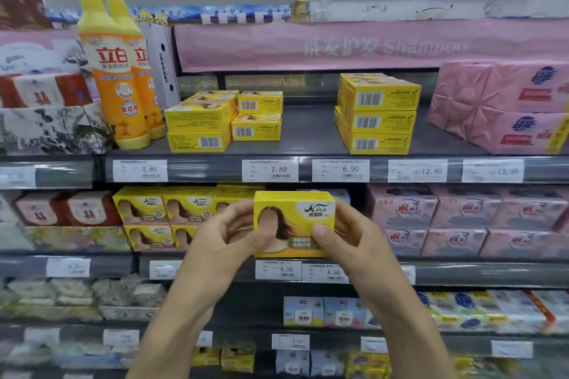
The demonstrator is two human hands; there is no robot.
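Note:
I hold a yellow soap box (303, 212) with a long-haired figure printed on its front, in front of the second shelf from the top. My left hand (224, 237) grips its left end, thumb across the front. My right hand (345, 237) grips the right end, thumb on the lower front. More of the same yellow boxes (172, 215) stand stacked on that shelf just to the left. On the shelf above, two low piles of yellow boxes (221, 120) and a taller pile (378, 114) lie flat, with a bare gap between them.
Two orange detergent bottles (117, 77) stand at the left of the upper shelf, pink wrapped packs (505, 104) at its right. Pink soap packs (462, 218) fill the shelf right of my hands. Price tags (271, 170) line the shelf rails. Lower shelves hold blurred small packs.

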